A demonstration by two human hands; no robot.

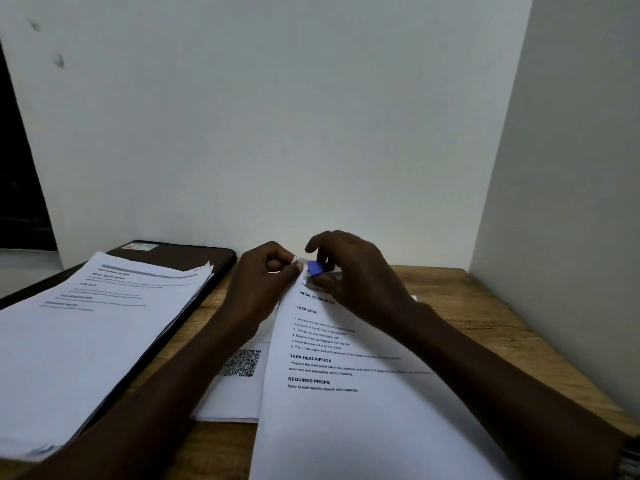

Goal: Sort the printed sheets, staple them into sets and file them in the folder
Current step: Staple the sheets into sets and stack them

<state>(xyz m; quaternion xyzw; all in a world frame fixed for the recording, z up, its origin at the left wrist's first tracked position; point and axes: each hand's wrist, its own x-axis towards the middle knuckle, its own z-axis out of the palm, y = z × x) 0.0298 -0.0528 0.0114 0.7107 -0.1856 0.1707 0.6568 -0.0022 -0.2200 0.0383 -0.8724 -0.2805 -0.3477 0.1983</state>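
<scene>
Risk: we think the staple may go in crooked or miss a lower page, because the set of sheets [346, 410] is held only at its top corner and the rest lies loose toward us.
Second risk: a finger of the left hand [263, 282] is very near the stapler [316, 267] and could get nipped.
Left hand: its fingers [292, 264] pinch the top left corner of the set.
Right hand [356, 271]: it grips the small blue stapler at that same corner; the spot is blurred, so we cannot tell if the paper is already inside.
Set: in the middle of the tabletop [485, 306], lying partly over a sheet with a square code [239, 382].
Pile [97, 323]: more printed sheets at the left, edges fanned out.
Folder [180, 254]: dark, under that pile; we judge the pile must come off before filing.
Wall [311, 133]: close behind both hands, so little room there.
</scene>
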